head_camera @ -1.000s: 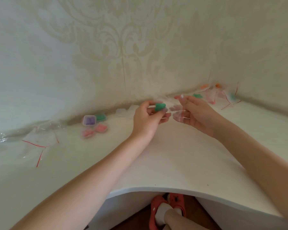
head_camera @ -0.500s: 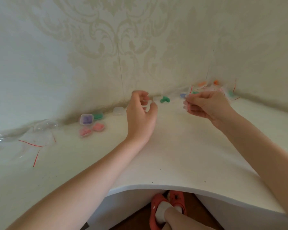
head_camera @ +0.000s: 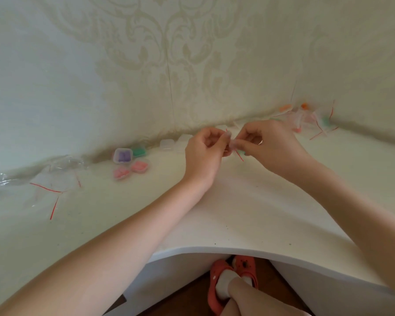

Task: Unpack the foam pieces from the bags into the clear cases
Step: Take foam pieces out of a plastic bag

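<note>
Pinching one small bag (head_camera: 234, 145), both hands' fingers (head_camera: 226, 135) meet mid-table.

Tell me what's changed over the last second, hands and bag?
The left hand let go of the green foam piece it pinched a second ago and came back to meet the right hand. Both now pinch a small clear bag with a red strip between them. The filled cases by the wall, the empty bags at left and the bag pile in the corner stayed put.
</note>
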{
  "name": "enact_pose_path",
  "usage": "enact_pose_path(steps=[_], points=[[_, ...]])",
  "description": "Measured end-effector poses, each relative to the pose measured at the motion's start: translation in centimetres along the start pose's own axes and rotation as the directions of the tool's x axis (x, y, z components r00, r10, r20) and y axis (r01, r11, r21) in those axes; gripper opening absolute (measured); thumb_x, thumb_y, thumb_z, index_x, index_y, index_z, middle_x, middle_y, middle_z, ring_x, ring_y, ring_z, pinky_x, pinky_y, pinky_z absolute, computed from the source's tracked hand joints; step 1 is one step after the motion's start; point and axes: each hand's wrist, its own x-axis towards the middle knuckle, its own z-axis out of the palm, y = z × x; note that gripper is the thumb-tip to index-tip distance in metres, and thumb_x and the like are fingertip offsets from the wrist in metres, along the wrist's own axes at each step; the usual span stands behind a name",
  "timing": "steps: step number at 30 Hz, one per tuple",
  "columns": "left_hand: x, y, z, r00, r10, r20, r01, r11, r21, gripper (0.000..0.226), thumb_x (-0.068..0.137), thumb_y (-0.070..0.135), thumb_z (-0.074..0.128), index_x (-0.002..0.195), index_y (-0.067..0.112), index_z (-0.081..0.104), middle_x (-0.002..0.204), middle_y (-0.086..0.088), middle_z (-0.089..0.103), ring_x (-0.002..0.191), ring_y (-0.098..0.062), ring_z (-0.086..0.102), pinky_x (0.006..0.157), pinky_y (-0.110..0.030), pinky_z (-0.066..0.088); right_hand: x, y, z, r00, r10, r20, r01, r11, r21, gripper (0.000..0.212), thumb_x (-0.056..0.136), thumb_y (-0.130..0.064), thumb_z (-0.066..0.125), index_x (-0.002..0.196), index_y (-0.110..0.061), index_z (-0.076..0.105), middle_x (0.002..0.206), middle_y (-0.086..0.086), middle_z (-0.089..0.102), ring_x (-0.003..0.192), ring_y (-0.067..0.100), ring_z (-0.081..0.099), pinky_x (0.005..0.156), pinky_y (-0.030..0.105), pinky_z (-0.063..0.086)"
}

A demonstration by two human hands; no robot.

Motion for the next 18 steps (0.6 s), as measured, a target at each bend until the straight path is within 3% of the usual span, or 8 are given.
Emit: enact_pose_path(steps=[4,9,11,14,18], points=[[0.1,0.1,0.0,1.000,-0.004,0.003,0.004,1.000,-0.019,0.010,0.089,0.005,0.061,0.082,-0.001,0.065,0.074,-0.017,0.068,0.066,-0.021,0.067,0.064,-0.026,0.057,0.1,0.2,0.2,0.997,0.063,-0.032,-0.060,0.993,0.098,0.019,0.090,-0.023,0.063,0.074,-0.012,0.064,0.072,0.006,0.069,0.060,0.010,0.062,0.051,0.010,0.044],[-0.3,0.0,0.0,0.999,-0.016,0.036,0.016,1.000,-0.005,0.012,0.088,0.001,0.058,0.087,-0.007,0.066,0.077,-0.019,0.070,0.069,-0.024,0.069,0.068,-0.029,0.059,-0.2,0.5,1.4,0.998,0.067,-0.016,-0.067,0.998,0.012,0.030,0.092,-0.041,0.054,0.079,-0.014,0.057,0.070,-0.002,0.065,0.063,0.017,0.061,0.061,0.032,0.049],[-0.3,0.1,0.0,0.999,-0.016,0.034,0.016,1.000,0.005,0.013,0.089,0.003,0.058,0.085,-0.005,0.067,0.074,-0.015,0.070,0.066,-0.020,0.068,0.066,-0.027,0.058,-0.1,0.7,1.6,0.999,0.029,-0.018,-0.029,0.999,-0.013,0.027,0.094,-0.032,0.052,0.081,-0.010,0.056,0.070,0.002,0.063,0.064,0.021,0.060,0.064,0.038,0.049],[-0.5,0.1,0.0,1.000,0.008,0.016,-0.009,0.996,0.091,0.016,0.091,0.010,0.059,0.082,-0.002,0.066,0.071,-0.011,0.069,0.063,-0.018,0.069,0.063,-0.031,0.058,-0.1,1.0,1.6,0.998,0.017,-0.057,-0.020,0.998,-0.053,0.022,0.095,-0.024,0.050,0.079,-0.009,0.052,0.067,0.002,0.057,0.060,0.021,0.053,0.059,0.036,0.042],[-1.0,0.2,0.1,0.987,0.158,0.037,-0.162,0.940,0.302,0.019,0.093,0.019,0.053,0.074,0.016,0.056,0.070,-0.005,0.066,0.066,-0.020,0.066,0.064,-0.039,0.055,-0.4,0.4,2.0,0.994,0.015,-0.106,-0.026,0.994,-0.103,0.024,0.097,-0.023,0.045,0.075,-0.015,0.041,0.060,-0.002,0.049,0.053,0.017,0.044,0.052,0.037,0.036]])
